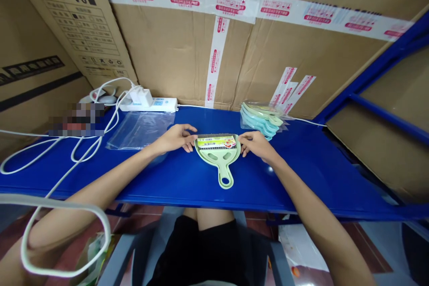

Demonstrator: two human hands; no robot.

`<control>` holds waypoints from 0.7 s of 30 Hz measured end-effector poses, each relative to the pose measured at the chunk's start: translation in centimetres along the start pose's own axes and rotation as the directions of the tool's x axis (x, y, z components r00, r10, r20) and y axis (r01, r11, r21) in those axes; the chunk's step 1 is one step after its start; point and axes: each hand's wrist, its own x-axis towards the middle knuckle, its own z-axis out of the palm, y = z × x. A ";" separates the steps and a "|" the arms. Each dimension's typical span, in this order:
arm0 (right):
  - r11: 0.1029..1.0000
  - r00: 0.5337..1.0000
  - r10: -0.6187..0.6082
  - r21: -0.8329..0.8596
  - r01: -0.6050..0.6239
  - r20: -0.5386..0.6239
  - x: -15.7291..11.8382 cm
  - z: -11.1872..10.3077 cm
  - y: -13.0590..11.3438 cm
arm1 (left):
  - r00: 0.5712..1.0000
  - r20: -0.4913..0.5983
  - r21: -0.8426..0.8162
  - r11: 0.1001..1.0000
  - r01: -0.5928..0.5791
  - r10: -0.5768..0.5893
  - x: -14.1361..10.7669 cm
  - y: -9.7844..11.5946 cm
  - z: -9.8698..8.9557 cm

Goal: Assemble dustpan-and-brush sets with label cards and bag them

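A light green dustpan (219, 157) lies in front of me, its handle with a round hole pointing at me. A small brush with dark bristles sits in its pan, and a printed label (216, 142) in white, yellow and green covers the middle. My left hand (177, 138) pinches the left corner of the pan between thumb and fingers. At the opposite corner, my right hand (256, 145) grips the rim in the same way. Both hands rest close to the blue table (187, 183).
Bagged green and blue dustpans (261, 118) are stacked at the back right. Clear plastic bags (142, 129) lie at the left, before a white power strip (149, 105). White cables (67, 174) loop over the left side. A cardboard wall (174, 53) stands behind; a blue metal frame (372, 65) rises at right.
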 end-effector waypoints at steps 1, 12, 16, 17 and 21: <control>0.997 1.000 0.028 0.066 -0.028 0.007 0.0 0.0 0.0 | 1.000 -0.006 -0.019 1.000 0.004 -0.004 0.0 0.0 0.1; 0.957 0.980 0.167 0.221 -0.188 0.111 -1.4 0.2 -1.9 | 0.983 -0.181 -0.159 0.987 -0.003 -0.026 -0.1 0.2 0.7; 0.963 0.970 0.207 0.147 -0.224 0.124 -1.2 -0.2 -1.7 | 0.987 -0.158 -0.151 0.988 0.003 -0.027 0.0 0.2 0.7; 0.968 0.974 0.203 0.127 -0.215 0.096 -1.0 -0.4 -1.5 | 0.989 -0.148 -0.135 0.991 0.000 -0.020 0.1 0.3 0.7; 0.991 0.992 0.101 0.097 -0.093 -0.078 0.0 -0.7 -0.8 | 0.996 -0.091 -0.079 0.997 -0.023 0.016 -0.3 0.5 1.0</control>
